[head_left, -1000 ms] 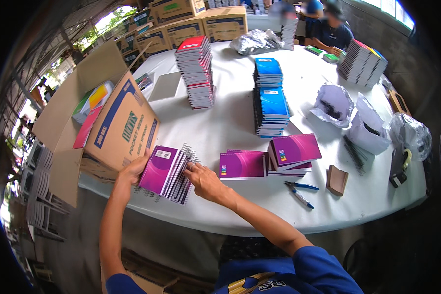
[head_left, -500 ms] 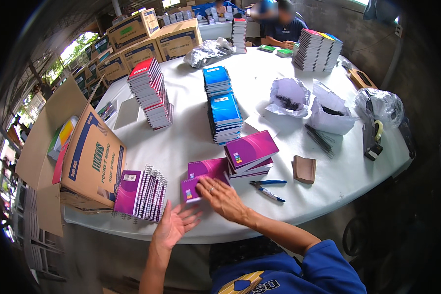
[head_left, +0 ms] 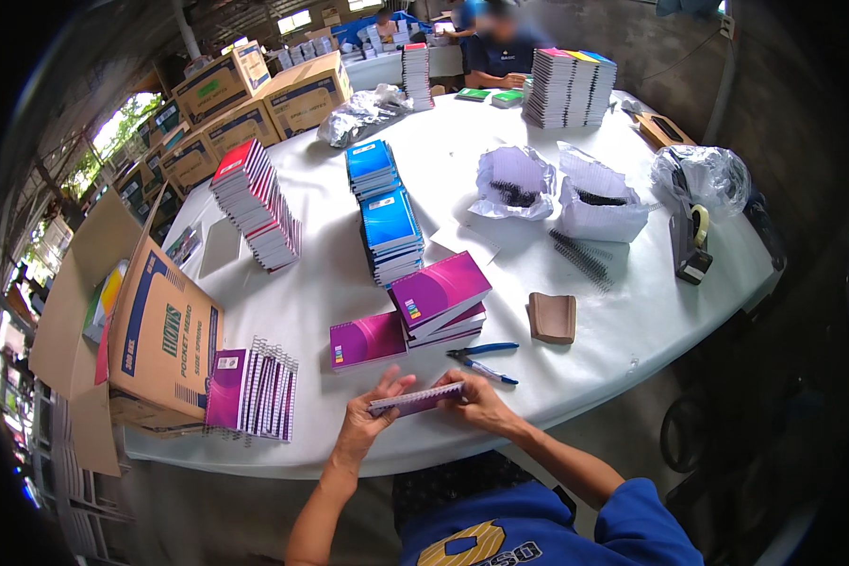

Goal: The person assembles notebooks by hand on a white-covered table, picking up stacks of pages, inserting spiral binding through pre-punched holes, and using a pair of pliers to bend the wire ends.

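Note:
Both hands hold one thin purple notebook (head_left: pixel 415 399) edge-on just above the near edge of the white table (head_left: pixel 623 321). My left hand (head_left: pixel 368 420) grips its left end, my right hand (head_left: pixel 479 401) its right end. Behind it lies a single purple notebook (head_left: pixel 366 340) and a short stack of purple notebooks (head_left: pixel 441 300). To the left, a row of spiral-bound purple notebooks (head_left: pixel 253 391) leans against an open cardboard box (head_left: pixel 151 330).
Blue-handled pliers (head_left: pixel 481 351) and a brown block (head_left: pixel 552 317) lie right of my hands. Farther back stand blue notebook stacks (head_left: pixel 385 222), a red-topped stack (head_left: pixel 255 203), bags of black spiral coils (head_left: pixel 594 203), a tape dispenser (head_left: pixel 690 241) and more boxes (head_left: pixel 292 94). Other people sit at the far end.
My hands left the spiral-bound row at the box, moved right, and picked up one purple notebook from the table; both hands now hold it.

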